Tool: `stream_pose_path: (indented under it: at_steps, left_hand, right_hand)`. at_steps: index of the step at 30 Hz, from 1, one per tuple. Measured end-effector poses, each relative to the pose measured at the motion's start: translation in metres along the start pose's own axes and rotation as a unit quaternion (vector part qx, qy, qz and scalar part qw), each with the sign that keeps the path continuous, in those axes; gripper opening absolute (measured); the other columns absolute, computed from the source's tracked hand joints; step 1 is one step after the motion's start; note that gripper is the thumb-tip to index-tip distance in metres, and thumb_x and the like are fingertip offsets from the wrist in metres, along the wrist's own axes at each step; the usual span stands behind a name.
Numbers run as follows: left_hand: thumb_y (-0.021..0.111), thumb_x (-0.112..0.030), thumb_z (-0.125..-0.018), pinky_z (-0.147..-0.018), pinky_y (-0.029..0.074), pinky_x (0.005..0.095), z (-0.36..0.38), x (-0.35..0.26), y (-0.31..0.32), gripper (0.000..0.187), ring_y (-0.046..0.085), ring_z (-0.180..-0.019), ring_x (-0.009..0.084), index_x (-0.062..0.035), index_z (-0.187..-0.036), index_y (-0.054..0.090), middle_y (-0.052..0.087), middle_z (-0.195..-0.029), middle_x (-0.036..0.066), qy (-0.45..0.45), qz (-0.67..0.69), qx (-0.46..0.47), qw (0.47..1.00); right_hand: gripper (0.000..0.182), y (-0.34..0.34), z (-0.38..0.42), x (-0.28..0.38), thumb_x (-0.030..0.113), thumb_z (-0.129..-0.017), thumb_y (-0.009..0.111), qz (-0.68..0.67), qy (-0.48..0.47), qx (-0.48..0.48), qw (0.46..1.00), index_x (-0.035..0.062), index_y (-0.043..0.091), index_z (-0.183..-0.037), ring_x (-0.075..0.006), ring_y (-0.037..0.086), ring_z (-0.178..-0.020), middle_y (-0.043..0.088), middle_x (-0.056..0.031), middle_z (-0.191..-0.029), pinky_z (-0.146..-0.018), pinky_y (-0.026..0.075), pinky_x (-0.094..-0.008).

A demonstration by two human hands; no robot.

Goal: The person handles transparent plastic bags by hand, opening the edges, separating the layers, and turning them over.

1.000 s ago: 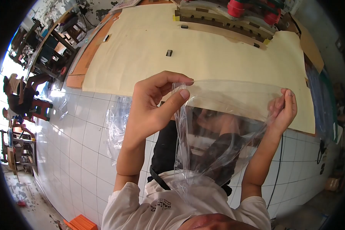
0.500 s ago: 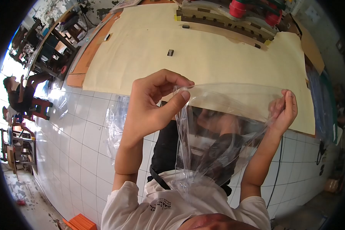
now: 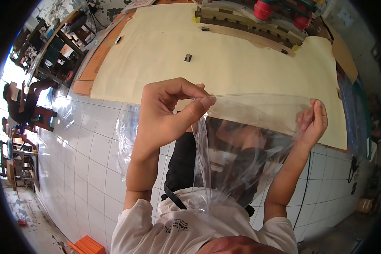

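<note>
A clear plastic sheet (image 3: 241, 135) is stretched between my two hands, its upper edge nearly straight and its lower part hanging in folds over my lap. My left hand (image 3: 169, 112) pinches the sheet's upper left corner between thumb and forefinger. At the upper right corner, my right hand (image 3: 312, 122) is closed on the same sheet, fingers curled around the edge. Beyond both hands lies the table, covered with pale yellow paper (image 3: 148, 55).
On the paper lies a small dark block (image 3: 188, 57). A long slotted bar (image 3: 245, 27) and a machine with red parts (image 3: 263, 9) stand at the back. More clear plastic (image 3: 128, 131) hangs at the left. A seated person (image 3: 19, 103) is far left; an orange crate (image 3: 88, 245) sits below.
My left thumb and forefinger have closed together at the sheet's corner, the thumb shifting slightly right and up. My right hand stays almost still.
</note>
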State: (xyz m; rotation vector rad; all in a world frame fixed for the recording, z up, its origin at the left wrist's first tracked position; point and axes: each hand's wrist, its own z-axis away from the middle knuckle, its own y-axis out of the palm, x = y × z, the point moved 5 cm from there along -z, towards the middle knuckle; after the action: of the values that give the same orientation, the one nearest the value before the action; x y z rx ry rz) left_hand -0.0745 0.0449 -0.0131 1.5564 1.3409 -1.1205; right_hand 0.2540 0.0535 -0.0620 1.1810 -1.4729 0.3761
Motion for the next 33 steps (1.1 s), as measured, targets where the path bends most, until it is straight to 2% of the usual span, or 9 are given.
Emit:
stream_pose_path:
  at_steps: [1,4,8,11,13,17,19,25,33]
  left_hand:
    - [0.069,-0.003,-0.075,-0.087,0.047,0.0318,-0.001,-0.002,0.000,0.008,0.063,-0.072,0.0118,0.0043,-0.074,0.067,0.067,-0.072,0.009,0.025,0.002,-0.005,1.000]
    - [0.070,-0.006,-0.073,-0.096,0.042,0.0355,-0.003,-0.003,0.001,0.009,0.060,-0.067,0.0109,0.0029,-0.072,0.067,0.066,-0.067,0.007,0.012,0.009,-0.005,1.000]
    - [0.070,-0.007,-0.072,-0.096,0.042,0.0357,-0.004,-0.004,0.003,0.010,0.058,-0.064,0.0101,0.0032,-0.071,0.067,0.065,-0.065,0.006,0.025,0.020,-0.006,0.999]
    - [0.069,-0.005,-0.072,-0.092,0.045,0.0342,-0.004,-0.005,0.004,0.009,0.059,-0.065,0.0103,0.0037,-0.072,0.067,0.065,-0.066,0.006,0.030,0.025,-0.004,0.999]
    - [0.069,-0.004,-0.072,-0.083,0.049,0.0305,-0.004,-0.003,0.004,0.010,0.058,-0.064,0.0106,0.0052,-0.073,0.066,0.065,-0.068,0.008,0.013,0.053,0.002,0.999]
    - [0.070,-0.003,-0.074,-0.071,0.050,0.0249,-0.002,-0.002,0.002,0.011,0.059,-0.067,0.0112,0.0068,-0.078,0.065,0.067,-0.074,0.010,-0.025,0.068,0.022,0.997]
    - [0.065,-0.007,-0.076,-0.097,0.045,0.0442,-0.002,-0.006,0.005,0.011,0.069,-0.083,0.0267,0.0036,-0.076,0.063,0.068,-0.080,0.017,-0.029,0.069,0.050,0.996]
    - [0.062,-0.009,-0.079,-0.101,0.041,0.0439,-0.003,0.001,-0.001,0.019,0.068,-0.091,0.0304,0.0072,-0.088,0.066,0.068,-0.087,0.021,-0.012,0.101,0.105,0.989]
    - [0.062,-0.010,-0.082,-0.101,0.041,0.0437,-0.002,0.004,0.000,0.020,0.067,-0.091,0.0314,0.0064,-0.092,0.067,0.067,-0.091,0.023,0.019,0.128,0.120,0.984]
  right_hand:
    - [0.022,0.000,0.000,0.000,0.021,-0.094,0.055,-0.005,0.001,0.003,1.000,0.0014,0.062,-0.084,-0.0042,0.027,-0.034,0.040,0.0026,-0.047,-0.038,0.029,-0.0217]
    - [0.022,0.000,-0.001,-0.001,0.021,-0.094,0.055,-0.011,0.002,0.004,1.000,0.0015,0.062,-0.085,-0.0043,0.027,-0.034,0.040,0.0025,-0.047,-0.038,0.029,-0.0218]
    - [0.022,-0.001,-0.001,-0.001,0.021,-0.094,0.056,-0.016,0.003,0.000,1.000,0.0018,0.062,-0.085,-0.0044,0.027,-0.034,0.040,0.0025,-0.047,-0.038,0.028,-0.0219]
    - [0.022,-0.002,-0.001,-0.001,0.021,-0.094,0.056,-0.016,0.006,-0.001,1.000,0.0021,0.062,-0.084,-0.0045,0.027,-0.034,0.041,0.0025,-0.047,-0.038,0.028,-0.0218]
    - [0.022,0.000,0.000,0.000,0.021,-0.094,0.056,-0.016,0.007,-0.005,1.000,0.0022,0.062,-0.084,-0.0046,0.027,-0.034,0.041,0.0025,-0.047,-0.039,0.028,-0.0218]
    - [0.022,-0.001,0.001,0.000,0.021,-0.094,0.056,-0.016,0.008,-0.008,1.000,0.0024,0.062,-0.084,-0.0048,0.026,-0.034,0.040,0.0028,-0.047,-0.039,0.027,-0.0220]
    - [0.022,-0.002,0.000,-0.001,0.020,-0.094,0.055,-0.018,0.010,-0.011,1.000,0.0024,0.062,-0.084,-0.0049,0.026,-0.034,0.039,0.0030,-0.047,-0.039,0.027,-0.0222]
    - [0.021,-0.003,0.000,0.000,0.020,-0.094,0.055,-0.021,0.020,-0.013,0.999,0.0022,0.062,-0.085,-0.0053,0.026,-0.034,0.037,0.0037,-0.047,-0.039,0.028,-0.0226]
    - [0.022,-0.004,-0.001,-0.001,0.021,-0.094,0.055,-0.017,0.024,-0.016,0.999,0.0024,0.062,-0.085,-0.0052,0.026,-0.034,0.037,0.0038,-0.047,-0.038,0.028,-0.0225]
